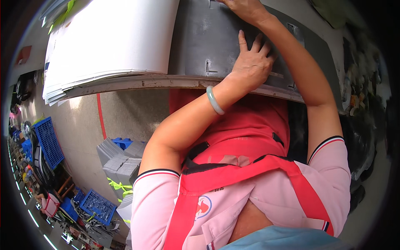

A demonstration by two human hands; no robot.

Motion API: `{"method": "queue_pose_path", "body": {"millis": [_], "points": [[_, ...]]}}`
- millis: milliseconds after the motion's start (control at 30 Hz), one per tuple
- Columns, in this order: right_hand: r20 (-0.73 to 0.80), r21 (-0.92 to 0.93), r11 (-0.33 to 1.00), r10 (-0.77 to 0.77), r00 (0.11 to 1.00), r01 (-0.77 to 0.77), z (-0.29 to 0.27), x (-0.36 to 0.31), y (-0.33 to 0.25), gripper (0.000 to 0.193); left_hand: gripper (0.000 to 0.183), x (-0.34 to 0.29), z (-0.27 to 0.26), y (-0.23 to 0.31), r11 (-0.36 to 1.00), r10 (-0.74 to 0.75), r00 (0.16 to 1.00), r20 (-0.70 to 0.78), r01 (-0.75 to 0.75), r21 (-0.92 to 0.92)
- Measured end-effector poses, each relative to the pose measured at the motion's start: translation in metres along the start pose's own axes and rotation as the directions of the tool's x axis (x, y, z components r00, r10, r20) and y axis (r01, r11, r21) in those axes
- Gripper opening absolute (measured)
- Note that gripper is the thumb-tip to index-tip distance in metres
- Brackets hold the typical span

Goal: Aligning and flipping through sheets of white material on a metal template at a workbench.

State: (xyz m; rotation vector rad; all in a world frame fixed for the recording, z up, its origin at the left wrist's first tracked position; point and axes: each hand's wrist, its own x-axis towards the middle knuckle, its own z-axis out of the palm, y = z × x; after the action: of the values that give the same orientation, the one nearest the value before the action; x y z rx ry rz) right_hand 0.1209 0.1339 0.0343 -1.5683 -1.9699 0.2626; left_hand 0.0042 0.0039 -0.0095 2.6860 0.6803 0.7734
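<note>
My left hand [255, 64], with a pale green bangle [214, 101] on its wrist, lies palm down on a dark grey sheet or board [204, 37]. Its fingers are spread and stretched out, with nothing seen in them. Farther off, at the upper edge of the picture, my right hand [246, 9] reaches over the same grey surface. The frame cuts off its fingertips, so what they touch or hold is hidden. Small L-shaped marks or slots [210, 66] show on the grey surface. A stack of large white sheets [112, 41] covers its left side.
The worn table edge [137, 83] runs close in front of my body. On the floor at left stand bundled grey sheets [121, 164] tied with yellow-green strips. Blue plastic crates [98, 206] and piled goods lie farther left. Dark plastic-wrapped items [360, 141] are at right.
</note>
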Motion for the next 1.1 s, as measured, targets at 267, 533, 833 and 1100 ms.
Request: {"method": "queue_pose_path", "body": {"millis": [267, 533, 833, 1100], "points": [[0.117, -0.171, 0.979, -0.094, 0.989, 0.113, 0.008, 0.024, -0.008, 0.02, 0.048, -0.001, 0.001, -0.001, 0.998, 0.006, 1.0, 0.002, -0.006, -0.067], [0.197, -0.335, 0.942, 0.036, 0.98, 0.032, -0.004, 0.023, -0.019, 0.022, 0.044, 0.0, 0.0, -0.001, 0.999, 0.001, 1.0, 0.025, 0.0, -0.052], [0.109, 0.255, 0.845, 0.458, 0.882, -0.471, 0.015, 0.019, -0.018, 0.015, 0.043, -0.001, -0.003, -0.002, 0.999, 0.025, 0.999, 0.038, -0.023, -0.049], [0.307, 0.304, 0.759, 0.494, 0.813, -0.576, -0.007, -0.018, -0.054, 0.011, 0.044, -0.001, 0.004, -0.002, 1.0, 0.014, 0.998, -0.055, -0.016, -0.027]]}}
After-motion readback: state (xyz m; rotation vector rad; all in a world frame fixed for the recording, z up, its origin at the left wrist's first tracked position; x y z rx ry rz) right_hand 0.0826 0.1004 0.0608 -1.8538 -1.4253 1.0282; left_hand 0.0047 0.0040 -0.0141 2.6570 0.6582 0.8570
